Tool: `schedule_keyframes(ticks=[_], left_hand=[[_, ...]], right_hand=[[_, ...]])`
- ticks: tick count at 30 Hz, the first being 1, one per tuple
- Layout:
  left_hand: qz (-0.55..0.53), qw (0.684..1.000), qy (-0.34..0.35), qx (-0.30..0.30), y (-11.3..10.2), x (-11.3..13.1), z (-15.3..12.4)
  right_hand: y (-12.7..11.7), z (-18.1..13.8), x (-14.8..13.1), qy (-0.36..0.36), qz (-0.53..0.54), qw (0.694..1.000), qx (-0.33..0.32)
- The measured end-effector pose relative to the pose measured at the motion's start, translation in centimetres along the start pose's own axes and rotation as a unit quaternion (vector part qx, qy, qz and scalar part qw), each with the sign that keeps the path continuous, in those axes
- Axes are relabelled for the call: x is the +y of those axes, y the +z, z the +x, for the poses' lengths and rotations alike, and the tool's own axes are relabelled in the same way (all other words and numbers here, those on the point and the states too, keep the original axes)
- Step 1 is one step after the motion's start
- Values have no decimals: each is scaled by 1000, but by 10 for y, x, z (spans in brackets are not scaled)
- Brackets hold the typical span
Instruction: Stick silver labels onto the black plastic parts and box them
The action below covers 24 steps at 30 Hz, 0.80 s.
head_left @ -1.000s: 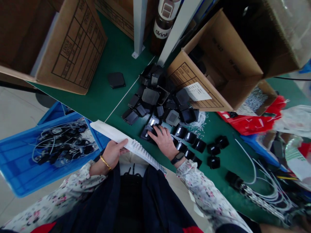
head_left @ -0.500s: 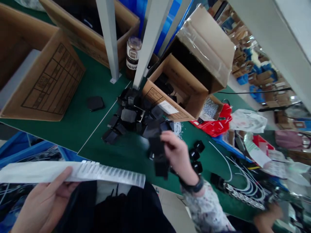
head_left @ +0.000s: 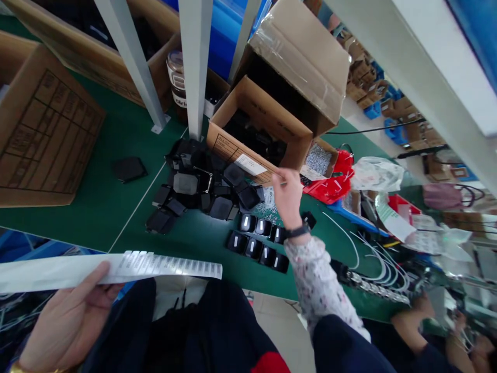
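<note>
My left hand pinches a long strip of white labels between thumb and fingers, above my lap. My right hand is at the front right corner of an open cardboard box, its fingers curled together; what they hold, if anything, is hidden. Several dark parts lie in this box. Below and left of my right wrist, small black cases stand in two rows, with small white labels on them. Left of them is a heap of black cases.
A single black case lies left of the heap. Large cartons stand at the left, and a drink jar is behind a grey post. Small white pieces are scattered near the box. A co-worker's arm is at lower right.
My right hand has moved up and away from the rows to the box corner. The dark case at its fingers no longer shows there. My left hand still holds the strip.
</note>
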<state>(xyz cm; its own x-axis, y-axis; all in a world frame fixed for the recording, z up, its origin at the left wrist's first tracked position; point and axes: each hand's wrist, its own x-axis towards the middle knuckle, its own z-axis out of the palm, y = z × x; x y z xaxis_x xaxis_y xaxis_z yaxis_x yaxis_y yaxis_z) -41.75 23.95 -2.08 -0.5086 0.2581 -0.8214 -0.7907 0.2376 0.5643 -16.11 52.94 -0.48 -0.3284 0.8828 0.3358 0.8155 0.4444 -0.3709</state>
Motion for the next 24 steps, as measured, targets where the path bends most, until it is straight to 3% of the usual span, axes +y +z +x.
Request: schedule_keyframes(ticks=[2,4,7,12,17,24], left_hand=[[-5,1000,18,-25,6,1,0],[-7,1000,8,-24,15,3,-2],[-2,999,-6,-33,28,5,-6],[39,996,-12,-77,34,0,-8],[72,992,-20,-100,33,-3,-9],[30,998,-24,-59,39,2,-8]], right_hand=[[1,-73,-4,37,-16,996,-74],[11,-136,-3,93,-77,987,-102],[33,-188,-2,139,-168,960,-175],[47,-193,-4,118,-256,926,-252],[44,-188,-2,153,-236,932,-228],[57,-188,-3,216,-163,940,-207]])
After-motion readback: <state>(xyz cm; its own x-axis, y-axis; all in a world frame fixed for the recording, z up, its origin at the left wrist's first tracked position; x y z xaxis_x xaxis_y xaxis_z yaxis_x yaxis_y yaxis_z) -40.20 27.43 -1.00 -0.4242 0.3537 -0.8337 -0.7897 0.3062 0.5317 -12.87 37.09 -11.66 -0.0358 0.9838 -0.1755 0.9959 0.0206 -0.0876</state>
